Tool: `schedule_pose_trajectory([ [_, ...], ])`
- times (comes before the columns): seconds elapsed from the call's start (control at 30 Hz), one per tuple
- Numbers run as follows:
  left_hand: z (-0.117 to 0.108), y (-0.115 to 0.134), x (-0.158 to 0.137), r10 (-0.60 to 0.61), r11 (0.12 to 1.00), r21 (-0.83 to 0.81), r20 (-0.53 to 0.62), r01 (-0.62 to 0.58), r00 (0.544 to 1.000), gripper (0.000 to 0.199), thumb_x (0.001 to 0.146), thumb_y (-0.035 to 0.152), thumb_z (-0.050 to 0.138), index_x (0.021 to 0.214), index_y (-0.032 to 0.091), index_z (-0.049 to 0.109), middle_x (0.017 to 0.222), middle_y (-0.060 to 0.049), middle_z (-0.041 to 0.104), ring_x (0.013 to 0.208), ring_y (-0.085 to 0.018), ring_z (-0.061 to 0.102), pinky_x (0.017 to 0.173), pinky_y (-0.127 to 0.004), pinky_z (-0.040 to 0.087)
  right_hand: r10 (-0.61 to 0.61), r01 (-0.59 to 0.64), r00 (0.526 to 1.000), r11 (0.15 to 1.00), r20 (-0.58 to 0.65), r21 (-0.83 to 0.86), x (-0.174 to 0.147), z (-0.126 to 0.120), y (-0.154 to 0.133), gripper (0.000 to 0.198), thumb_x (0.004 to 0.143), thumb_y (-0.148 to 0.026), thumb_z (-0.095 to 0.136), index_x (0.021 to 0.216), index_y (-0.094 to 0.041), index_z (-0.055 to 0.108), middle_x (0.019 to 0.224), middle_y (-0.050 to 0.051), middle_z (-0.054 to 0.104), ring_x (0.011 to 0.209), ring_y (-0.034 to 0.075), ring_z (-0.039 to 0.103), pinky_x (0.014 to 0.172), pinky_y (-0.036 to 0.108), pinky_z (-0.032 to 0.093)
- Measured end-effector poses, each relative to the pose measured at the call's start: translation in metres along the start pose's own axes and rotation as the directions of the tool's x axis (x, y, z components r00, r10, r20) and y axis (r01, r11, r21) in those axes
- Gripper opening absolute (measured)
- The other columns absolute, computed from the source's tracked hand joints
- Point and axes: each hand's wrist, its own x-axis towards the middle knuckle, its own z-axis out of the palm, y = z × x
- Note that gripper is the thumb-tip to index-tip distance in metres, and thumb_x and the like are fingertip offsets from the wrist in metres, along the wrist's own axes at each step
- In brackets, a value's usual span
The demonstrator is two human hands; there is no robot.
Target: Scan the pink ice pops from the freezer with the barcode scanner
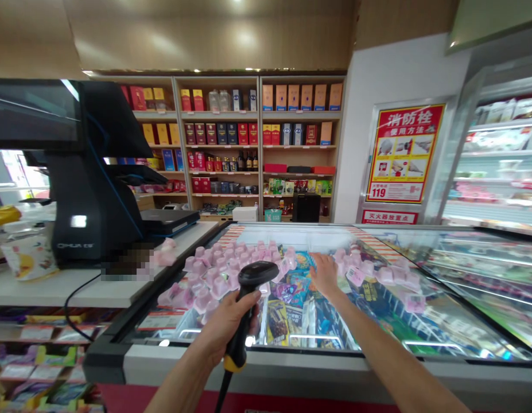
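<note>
My left hand [233, 324] is wrapped round the grip of a black barcode scanner [257, 273] with a yellow band and a cable running down. Over the glass top of a chest freezer [231, 355] my right hand [325, 274] reaches forward, fingers stretched out and apart, with nothing visible in it. Many pink plastic cups [218, 281] lie on the glass to the left. More cups, one a labelled pink cup [355, 276], sit just right of my right hand. Coloured packets [287, 321] show through the glass below.
A black checkout terminal [93, 189] stands on the white counter [106, 292] at left, beside a patterned paper tub [28, 256]. Shelves of boxed goods [220, 135] line the back wall. A red fire hydrant notice [406, 154] hangs at right, near an open refrigerated display [498, 155].
</note>
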Motion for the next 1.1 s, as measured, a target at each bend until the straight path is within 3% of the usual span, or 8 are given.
schedule_pose_trajectory([
  [0.23,-0.006,-0.002,-0.001,0.003,1.0,0.0,-0.001,-0.003,1.0,0.025,0.065,0.038,0.055,0.061,0.016,0.043,0.048,0.005,0.047,0.039,-0.006,0.042,0.04,-0.019,0.032,0.086,-0.111,0.962,0.99,0.259,0.084,0.016,0.037,-0.042,0.048,0.069,-0.017,0.043,0.116,-0.023,0.042,0.115,0.007,0.048,0.103,0.026,0.04,0.078,0.038,0.03],
  [0.4,-0.006,0.0,-0.005,0.013,1.0,0.012,0.006,-0.013,1.0,0.025,0.064,0.038,0.056,0.06,0.016,0.043,0.047,0.005,0.047,0.038,-0.006,0.042,0.041,-0.02,0.031,-0.081,0.027,0.965,0.976,0.247,0.215,0.019,0.044,-0.035,0.046,0.067,-0.009,0.042,0.109,-0.025,0.047,0.113,0.004,0.05,0.103,0.021,0.042,0.082,0.035,0.03],
  [0.53,-0.005,0.003,-0.01,0.032,0.999,0.039,0.032,-0.033,0.999,0.026,0.065,0.039,0.054,0.058,0.016,0.044,0.044,0.005,0.046,0.038,-0.006,0.041,0.041,-0.02,0.03,0.084,-0.134,0.988,0.891,0.133,0.434,0.02,0.039,-0.021,0.029,0.066,-0.017,0.044,0.092,-0.019,0.057,0.091,0.007,0.059,0.09,0.02,0.05,0.079,0.033,0.033],
  [0.67,-0.001,0.004,-0.015,0.032,0.996,0.082,0.052,-0.036,0.998,0.028,0.064,0.041,0.053,0.056,0.015,0.046,0.044,0.004,0.047,0.037,-0.006,0.039,0.04,-0.02,0.028,0.43,-0.459,0.85,0.323,0.303,0.828,0.017,0.024,-0.008,0.029,0.064,-0.034,0.046,0.087,-0.019,0.055,0.062,0.0,0.057,0.06,0.016,0.052,0.059,0.029,0.039],
  [0.73,0.003,0.004,-0.017,0.033,0.997,0.072,0.076,-0.038,0.997,0.027,0.064,0.041,0.054,0.057,0.015,0.047,0.045,0.004,0.048,0.037,-0.006,0.04,0.04,-0.02,0.029,0.392,-0.507,0.791,-0.011,0.47,0.862,0.014,0.012,-0.006,0.028,0.06,-0.036,0.05,0.083,-0.02,0.054,0.053,-0.003,0.054,0.051,0.013,0.049,0.053,0.027,0.038],
  [0.83,0.01,0.004,-0.019,0.023,0.998,0.061,0.132,-0.032,0.991,0.027,0.064,0.041,0.055,0.057,0.015,0.046,0.047,0.003,0.048,0.038,-0.006,0.041,0.041,-0.02,0.031,0.277,-0.502,0.785,-0.239,0.554,0.831,0.009,-0.004,-0.007,0.022,0.056,-0.032,0.056,0.074,-0.021,0.053,0.05,-0.004,0.052,0.048,0.011,0.047,0.051,0.025,0.037],
  [0.97,0.018,0.007,-0.021,0.029,0.996,0.079,0.107,-0.038,0.994,0.026,0.065,0.04,0.055,0.059,0.015,0.046,0.047,0.004,0.048,0.037,-0.005,0.039,0.04,-0.018,0.03,0.248,-0.494,0.803,-0.234,0.542,0.838,0.003,-0.015,-0.009,0.023,0.058,-0.033,0.056,0.076,-0.02,0.054,0.053,-0.002,0.055,0.049,0.012,0.049,0.051,0.026,0.037],
  [1.1,0.022,0.011,-0.023,0.03,0.996,0.078,0.108,-0.039,0.994,0.027,0.064,0.04,0.055,0.056,0.015,0.046,0.046,0.004,0.048,0.037,-0.005,0.04,0.04,-0.018,0.031,0.285,-0.479,0.845,0.024,0.453,0.878,-0.001,-0.014,-0.006,0.035,0.062,-0.039,0.051,0.089,-0.019,0.054,0.062,0.001,0.058,0.056,0.015,0.052,0.055,0.028,0.039],
])
